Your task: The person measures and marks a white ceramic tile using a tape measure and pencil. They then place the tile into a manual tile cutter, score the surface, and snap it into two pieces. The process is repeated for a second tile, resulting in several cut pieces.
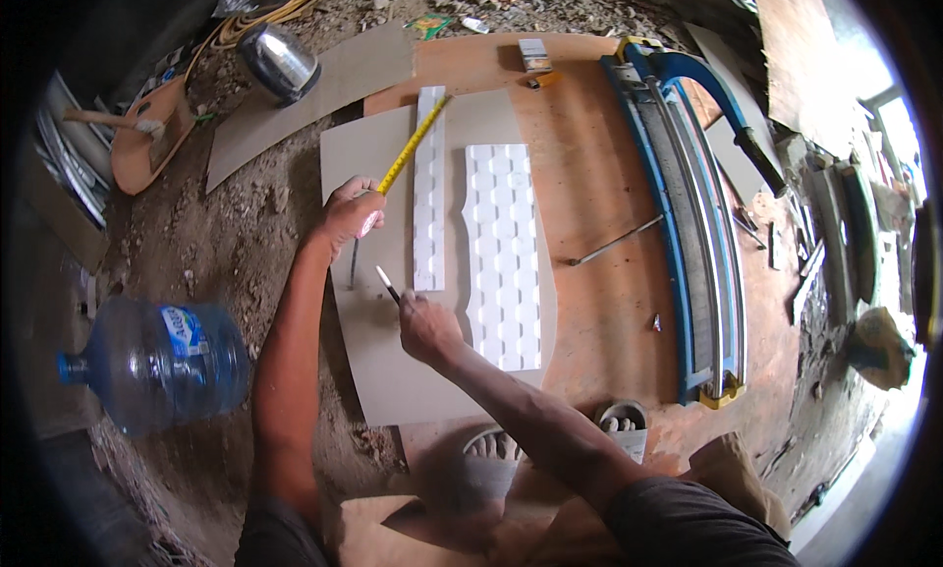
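My left hand (344,211) is closed around a tape measure (369,223). Its yellow blade (415,146) runs out away from me, and the end lies at the far end of a narrow patterned tile strip (429,238). In my right hand (430,329) is a slim marker (387,282), dark along the barrel with a white end pointing up and left, just left of the strip's near end. A wider piece of the same white-and-grey patterned tile (504,262), wavy along its left edge, lies to the right. Both pieces rest on a large plain beige slab (383,385).
A blue manual tile cutter (678,223) stands on the wooden board (589,321) at right, with a thin metal rod (617,241) beside it. A large water bottle (187,366) lies at left. Farther off are a shiny rounded container (280,61), a hammer (113,120) and a small box (533,54).
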Available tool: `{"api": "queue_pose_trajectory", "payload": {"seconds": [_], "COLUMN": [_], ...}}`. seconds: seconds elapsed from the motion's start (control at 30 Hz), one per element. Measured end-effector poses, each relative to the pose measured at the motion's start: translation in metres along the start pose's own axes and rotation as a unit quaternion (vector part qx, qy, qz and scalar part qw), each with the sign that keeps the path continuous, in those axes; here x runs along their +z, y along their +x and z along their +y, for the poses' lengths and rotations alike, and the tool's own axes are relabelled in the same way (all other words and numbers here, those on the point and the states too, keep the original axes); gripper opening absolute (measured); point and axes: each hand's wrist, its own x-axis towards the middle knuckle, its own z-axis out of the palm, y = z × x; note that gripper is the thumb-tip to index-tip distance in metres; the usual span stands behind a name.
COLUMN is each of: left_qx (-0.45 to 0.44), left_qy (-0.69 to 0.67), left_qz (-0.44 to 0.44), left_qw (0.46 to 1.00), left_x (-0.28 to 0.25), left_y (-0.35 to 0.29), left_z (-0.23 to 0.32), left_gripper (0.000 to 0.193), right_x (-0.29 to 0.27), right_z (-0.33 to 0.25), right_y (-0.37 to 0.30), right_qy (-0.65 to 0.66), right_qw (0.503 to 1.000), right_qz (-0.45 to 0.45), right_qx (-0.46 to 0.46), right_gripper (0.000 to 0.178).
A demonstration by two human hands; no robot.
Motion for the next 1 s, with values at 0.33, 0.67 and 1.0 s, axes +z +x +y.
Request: {"api": "queue_pose_trajectory", "payload": {"seconds": [0.33, 0.67, 1.0], "left_qx": [0.037, 0.084, 0.110], "left_qy": [0.413, 0.480, 0.510], "left_qz": [0.033, 0.046, 0.036], "left_qw": [0.909, 0.872, 0.853], "left_x": [0.040, 0.054, 0.050], "left_y": [0.052, 0.086, 0.104], "left_z": [0.060, 0.055, 0.048], "left_gripper": [0.042, 0.040, 0.039], "right_x": [-0.151, -0.222, -0.235], "right_z": [0.137, 0.165, 0.163], "right_y": [-0.054, -0.006, 0.049], "right_qy": [0.676, 0.594, 0.591], "right_qw": [0.729, 0.764, 0.753], "right_qz": [0.065, 0.245, 0.273], "right_qx": [-0.084, -0.066, -0.100], "right_gripper": [0.016, 0.014, 0.014]}}
